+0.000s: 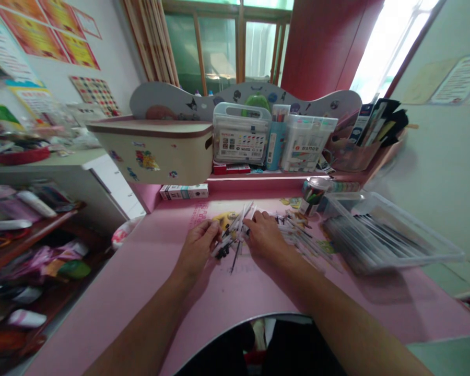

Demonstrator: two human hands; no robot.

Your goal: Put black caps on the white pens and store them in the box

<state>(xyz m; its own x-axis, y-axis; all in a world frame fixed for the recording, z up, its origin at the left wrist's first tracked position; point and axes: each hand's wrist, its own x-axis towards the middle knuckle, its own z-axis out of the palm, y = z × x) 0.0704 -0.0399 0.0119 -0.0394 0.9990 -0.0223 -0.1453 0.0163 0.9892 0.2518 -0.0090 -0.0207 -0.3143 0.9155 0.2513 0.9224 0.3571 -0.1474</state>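
A loose pile of slim pens (303, 237), mostly white or clear with dark tips, lies on the pink desk in front of me. My right hand (264, 235) reaches into the middle of it, fingers curled down over several pens. At the pile's left edge, my left hand (201, 240) has its thumb and forefinger pinched together; anything between them is too small to make out. Between both hands, a bunch of pens (235, 232) lies crosswise, with black caps or clips near its lower end. The right hand's fingertips are partly hidden among the pens.
Right of the pile, a clear plastic bin (399, 250) holds many dark slim items. Behind it stands a clear jar (315, 196) of pens. A shelf carries a cream storage box (156, 151), a marker case (241, 136), another case (309, 143) and a pen holder (356, 151).
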